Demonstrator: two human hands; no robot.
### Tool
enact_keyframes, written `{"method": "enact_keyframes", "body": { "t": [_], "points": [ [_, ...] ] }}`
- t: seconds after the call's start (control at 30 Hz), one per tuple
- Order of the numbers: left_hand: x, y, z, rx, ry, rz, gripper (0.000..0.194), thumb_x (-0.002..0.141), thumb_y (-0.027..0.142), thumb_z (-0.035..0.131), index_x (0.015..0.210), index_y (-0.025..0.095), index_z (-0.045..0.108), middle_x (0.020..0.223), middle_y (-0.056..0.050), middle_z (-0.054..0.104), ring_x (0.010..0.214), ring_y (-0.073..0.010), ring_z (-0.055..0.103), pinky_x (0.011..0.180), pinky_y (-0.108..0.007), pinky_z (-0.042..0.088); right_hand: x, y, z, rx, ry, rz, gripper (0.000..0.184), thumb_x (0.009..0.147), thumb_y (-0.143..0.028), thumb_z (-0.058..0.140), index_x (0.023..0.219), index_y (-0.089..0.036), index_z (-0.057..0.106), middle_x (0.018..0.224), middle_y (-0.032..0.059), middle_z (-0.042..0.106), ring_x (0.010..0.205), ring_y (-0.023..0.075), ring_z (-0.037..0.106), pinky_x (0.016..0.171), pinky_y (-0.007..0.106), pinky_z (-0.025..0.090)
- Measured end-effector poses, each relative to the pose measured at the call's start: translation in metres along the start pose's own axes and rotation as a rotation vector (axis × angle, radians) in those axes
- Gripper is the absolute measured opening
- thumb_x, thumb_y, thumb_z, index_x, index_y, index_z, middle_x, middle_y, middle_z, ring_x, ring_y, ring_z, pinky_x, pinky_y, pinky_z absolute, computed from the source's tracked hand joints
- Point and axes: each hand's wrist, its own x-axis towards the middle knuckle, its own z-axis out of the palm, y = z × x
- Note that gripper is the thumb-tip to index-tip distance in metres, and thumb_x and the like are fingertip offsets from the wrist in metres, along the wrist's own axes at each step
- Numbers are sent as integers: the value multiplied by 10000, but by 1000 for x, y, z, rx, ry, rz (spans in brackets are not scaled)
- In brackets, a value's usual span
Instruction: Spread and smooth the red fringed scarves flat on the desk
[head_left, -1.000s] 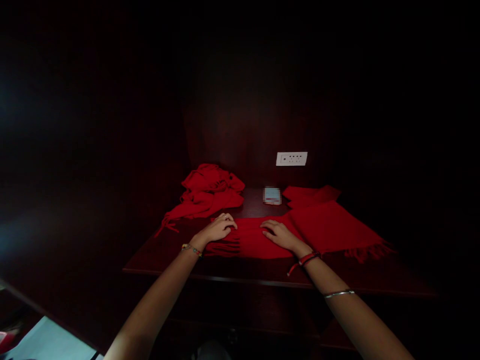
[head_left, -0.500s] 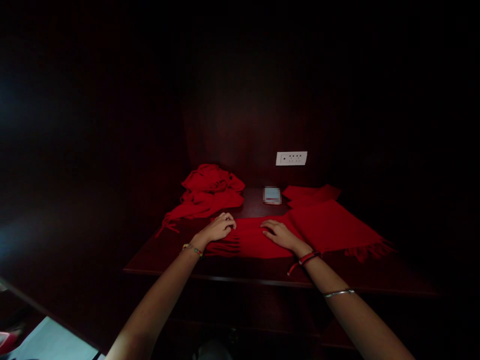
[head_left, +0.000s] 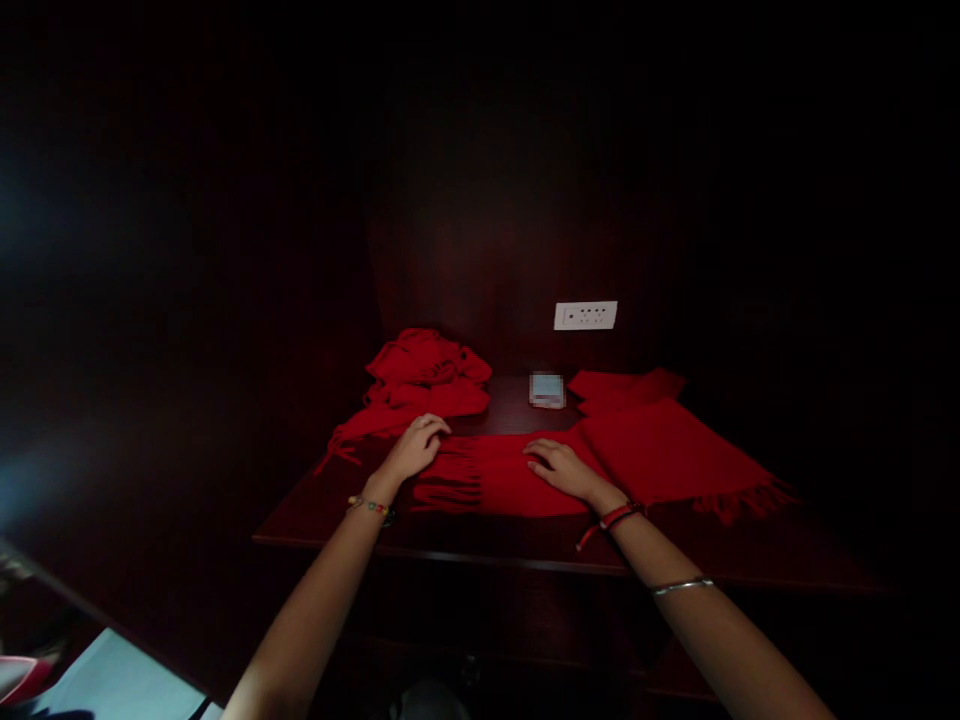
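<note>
A red fringed scarf lies flat on the dark shelf, its tassels pointing left. On its middle rests my right hand, palm down with the fingers stretched out. My left hand is at the far corner of the tassels, fingers loosely bent and apart, with nothing visible in it. Whether its fingertips touch the fringe I cannot tell. To the right, red cloth with its own fringe joins or overlaps the flat part. A crumpled red scarf heap sits behind my left hand.
The dark wooden shelf has a front edge just below my hands. A small blurred pale object stands at the back, under a white wall socket. Dark panels enclose the sides. Pale sheets show at the lower left.
My left hand has moved left and slightly away from me, off the tassels it was covering. My right hand stays on the scarf. The view has shifted very slightly.
</note>
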Motion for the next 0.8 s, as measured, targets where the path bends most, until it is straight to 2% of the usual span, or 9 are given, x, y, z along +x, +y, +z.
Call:
{"method": "enact_keyframes", "body": {
  "t": [0.1,0.2,0.27,0.33,0.4,0.5,0.6,0.7,0.8],
  "points": [
    [-11,23,2,-73,-271,204,406,838,321,373,1242,288,375,1351,-10,299,1221,-172,267,996,-329,225,-2,-4,-1,-55,-42,41,400,839,-389,350,1157,-191,489,1197,96,484,1124,202,400,933,384,302],
    [-33,18,-6,-49,-531,122,478,842,455,325,1298,346,236,1397,8,198,1271,-206,151,1004,-423,160,-4,-6,0,-100,-122,83,490,841,-485,281,1257,-243,378,1320,81,359,1213,224,287,973,464,206],
    [-46,3,-17,-11,-580,-3,471,845,479,290,1297,362,223,1400,6,183,1275,-226,131,990,-473,146,-4,-6,1,-107,-162,99,511,845,-504,241,1285,-261,328,1356,72,297,1238,229,240,977,493,176],
    [-53,-7,-29,20,-576,-82,461,842,483,294,1282,348,274,1394,-6,203,1273,-243,135,982,-488,153,-4,-7,2,-108,-166,102,515,845,-507,233,1292,-265,316,1362,73,282,1243,235,230,971,507,180],
    [-51,-5,-39,18,-519,-49,418,850,444,307,1240,305,372,1380,-18,249,1263,-227,177,993,-445,174,-3,-8,1,-109,-137,90,512,844,-505,244,1283,-258,335,1350,84,307,1237,237,245,969,508,189],
    [-35,24,-39,-32,-330,157,349,871,320,303,1185,254,441,1357,-16,294,1232,-153,249,1009,-327,203,-4,-14,-3,-104,-71,30,508,840,-501,272,1271,-248,360,1344,90,317,1237,230,246,982,494,173],
    [-18,59,-24,-44,-217,294,348,847,226,337,1184,226,426,1311,-38,347,1189,-152,304,995,-307,232,-6,-24,-7,-69,-71,-22,522,832,-519,277,1292,-274,310,1369,64,268,1256,225,196,987,493,162],
    [-16,70,-11,-38,-289,357,260,777,154,402,1004,198,521,1101,-51,492,1010,-158,450,902,-278,333,-10,-30,-7,-41,-159,-38,526,832,-536,252,1294,-288,302,1359,59,293,1252,219,212,985,486,178],
    [-31,49,-14,3,-332,322,188,701,110,433,847,191,519,904,-27,514,852,-148,484,806,-259,377,-12,-29,-4,-56,-206,-47,518,840,-529,231,1289,-283,315,1348,64,313,1243,215,236,986,482,176]
  ]
}}
